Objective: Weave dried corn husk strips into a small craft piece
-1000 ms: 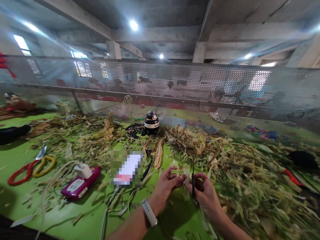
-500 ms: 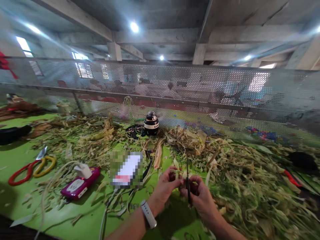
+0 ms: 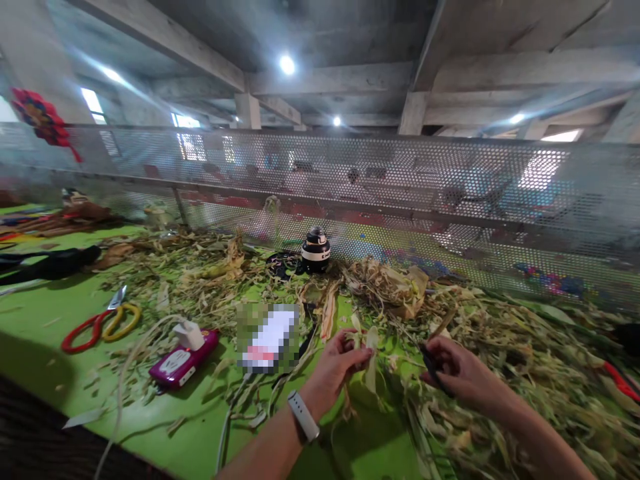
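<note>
Near the front middle, my left hand point(image 3: 330, 373), with a white band on its wrist, pinches a pale green leaf strip point(image 3: 371, 367) between thumb and fingers. The strip hangs down over the green tabletop point(image 3: 373, 427). To its right, apart from the strip, my right hand point(image 3: 465, 377) is closed around a slim dark tool point(image 3: 436, 373); fingers hide part of it, and I cannot tell its exact kind. Dried leaf strips point(image 3: 500, 400) are heaped under and beside my right hand.
Red-and-yellow-handled scissors point(image 3: 103, 327), a purple power strip point(image 3: 184, 360) with its cord, and a blurred-out phone point(image 3: 273, 337) lie leftward. A black round container point(image 3: 316, 250) stands behind, before a perforated metal screen point(image 3: 350, 173). A brown leaf bundle point(image 3: 387, 283) lies behind my hands.
My right hand has moved away to the right with the dark tool, leaving the left hand's strip. The left hand keeps its pinch. The view has swung a little to the left.
</note>
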